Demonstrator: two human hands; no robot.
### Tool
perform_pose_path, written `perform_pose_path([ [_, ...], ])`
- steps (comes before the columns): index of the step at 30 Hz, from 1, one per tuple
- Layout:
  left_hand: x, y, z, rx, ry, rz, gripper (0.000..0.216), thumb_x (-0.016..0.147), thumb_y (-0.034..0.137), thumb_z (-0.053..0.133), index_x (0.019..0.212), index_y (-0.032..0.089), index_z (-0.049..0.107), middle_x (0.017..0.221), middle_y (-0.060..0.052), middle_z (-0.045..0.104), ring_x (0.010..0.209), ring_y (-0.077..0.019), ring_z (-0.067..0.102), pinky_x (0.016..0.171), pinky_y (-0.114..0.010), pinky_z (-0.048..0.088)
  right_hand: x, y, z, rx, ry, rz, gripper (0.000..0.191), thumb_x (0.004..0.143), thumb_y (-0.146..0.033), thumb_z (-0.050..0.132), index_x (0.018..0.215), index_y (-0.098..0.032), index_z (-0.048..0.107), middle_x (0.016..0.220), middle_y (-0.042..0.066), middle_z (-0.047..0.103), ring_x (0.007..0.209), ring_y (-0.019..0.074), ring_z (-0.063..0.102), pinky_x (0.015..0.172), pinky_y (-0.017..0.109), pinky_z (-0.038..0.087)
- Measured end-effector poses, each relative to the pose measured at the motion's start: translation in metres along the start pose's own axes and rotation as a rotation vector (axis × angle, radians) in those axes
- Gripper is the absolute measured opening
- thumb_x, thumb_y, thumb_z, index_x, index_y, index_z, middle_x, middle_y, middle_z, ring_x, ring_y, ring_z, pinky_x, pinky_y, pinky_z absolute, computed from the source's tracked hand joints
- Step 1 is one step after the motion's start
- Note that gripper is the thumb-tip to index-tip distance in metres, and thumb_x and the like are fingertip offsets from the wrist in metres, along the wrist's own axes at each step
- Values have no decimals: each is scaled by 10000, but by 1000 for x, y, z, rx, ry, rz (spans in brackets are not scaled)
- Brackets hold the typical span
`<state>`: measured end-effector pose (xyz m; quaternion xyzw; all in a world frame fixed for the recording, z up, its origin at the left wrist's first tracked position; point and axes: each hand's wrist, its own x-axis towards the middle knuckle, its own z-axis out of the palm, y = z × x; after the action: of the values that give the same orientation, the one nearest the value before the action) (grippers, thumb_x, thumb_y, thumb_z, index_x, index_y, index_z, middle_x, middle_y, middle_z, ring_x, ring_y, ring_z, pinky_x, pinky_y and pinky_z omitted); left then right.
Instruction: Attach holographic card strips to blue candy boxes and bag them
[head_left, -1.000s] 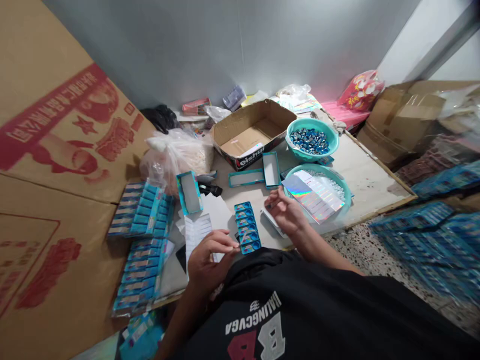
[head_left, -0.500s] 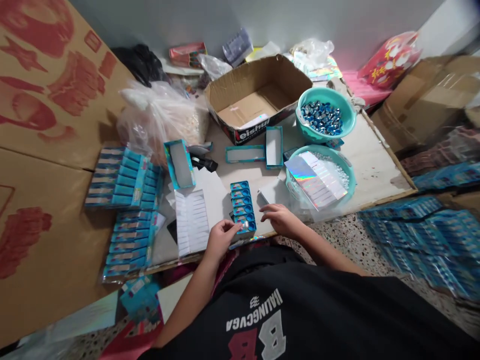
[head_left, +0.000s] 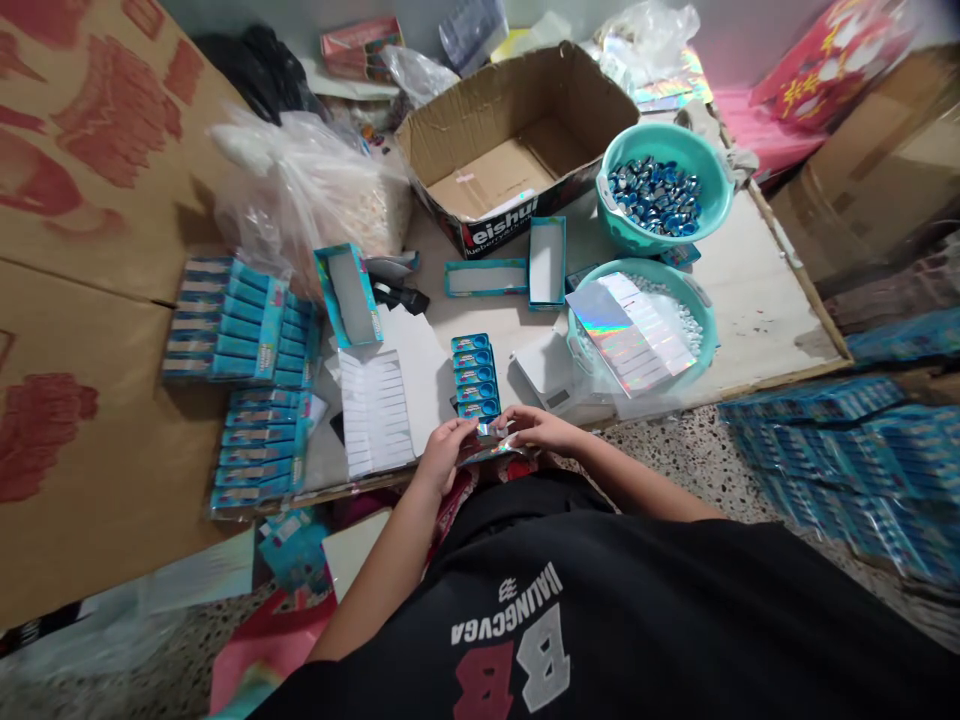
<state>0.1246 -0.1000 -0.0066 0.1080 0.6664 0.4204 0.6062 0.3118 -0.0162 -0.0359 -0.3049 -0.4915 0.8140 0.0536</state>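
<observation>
My left hand (head_left: pixel 448 450) is closed at the near end of a short row of small blue boxes (head_left: pixel 475 372) with round recesses. Between its thumb and finger is the edge of a small shiny silvery piece (head_left: pixel 484 430). My right hand (head_left: pixel 544 430) has come in from the right, its fingers bent and closed on the same piece. The nearest box is partly hidden by my fingers. Under my hands, at the table edge, lies a shiny rainbow-coloured sheet (head_left: pixel 501 450). Left of the row lies a white slotted insert (head_left: pixel 377 410).
A teal basin (head_left: pixel 716 200) holds blue-silver pieces; another basin (head_left: pixel 709 345) holds white bits under sheets. Behind are an open carton (head_left: pixel 517 185) and blue trays (head_left: pixel 547 262). Packed blue boxes (head_left: pixel 225 330) stand left. A white scale-like device (head_left: pixel 544 370) sits near my right hand.
My right hand has moved left from beside the row to meet my left hand. A silvery piece now shows between them. The camera view has tilted downward slightly.
</observation>
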Motion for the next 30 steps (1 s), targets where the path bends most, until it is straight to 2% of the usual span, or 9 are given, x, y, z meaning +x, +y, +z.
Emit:
perform_pose_path([
  [3, -1, -1, 2, 31, 12, 17, 501, 500, 601, 821, 664, 171, 621, 622, 11, 619, 594, -120, 581, 659, -299, 555, -2, -1, 1, 43, 40, -11, 217, 618, -258, 685, 821, -178, 683, 953, 24, 699, 838, 157, 613, 757, 270, 473],
  [6, 3, -7, 1, 120, 42, 42, 502, 508, 618, 800, 666, 165, 649, 628, -9, 642, 586, -131, 589, 664, -320, 556, -3, 0, -1, 34, 100, 12, 217, 615, -281, 676, 784, -159, 737, 862, 34, 728, 797, 161, 619, 767, 277, 467],
  [11, 12, -20, 0, 379, 146, 162, 405, 578, 555, 772, 689, 169, 715, 614, -28, 667, 591, -167, 598, 642, -311, 498, 4, 5, -4, -71, 193, 93, 177, 620, -250, 661, 723, -149, 763, 676, 18, 713, 639, 135, 587, 640, 243, 458],
  [16, 16, -28, 0, 615, 303, 318, 290, 703, 500, 699, 680, 212, 729, 722, -58, 713, 728, -230, 632, 729, -343, 462, 19, 9, -3, -221, 241, 174, 198, 671, -157, 579, 735, -143, 766, 596, 0, 674, 511, 104, 541, 541, 214, 453],
  [20, 23, -33, 0, 715, 370, 442, 243, 696, 458, 713, 649, 221, 731, 838, -86, 691, 855, -259, 607, 837, -375, 450, 25, 4, -6, -350, 244, 181, 219, 698, -121, 565, 769, -144, 771, 581, -6, 656, 512, 111, 564, 545, 210, 470],
  [26, 31, -38, 0, 746, 396, 484, 250, 719, 447, 696, 640, 214, 732, 780, -66, 635, 809, -234, 596, 779, -343, 456, 27, -6, -8, -511, 203, 194, 200, 728, -127, 590, 798, -143, 776, 608, 7, 683, 517, 118, 608, 523, 197, 463],
  [30, 31, -39, 0, 747, 402, 474, 225, 690, 434, 726, 628, 219, 708, 787, -52, 624, 812, -229, 596, 769, -332, 444, 29, -4, -9, -575, 160, 213, 155, 772, -149, 608, 786, -129, 761, 633, 20, 691, 504, 111, 603, 511, 199, 468],
])
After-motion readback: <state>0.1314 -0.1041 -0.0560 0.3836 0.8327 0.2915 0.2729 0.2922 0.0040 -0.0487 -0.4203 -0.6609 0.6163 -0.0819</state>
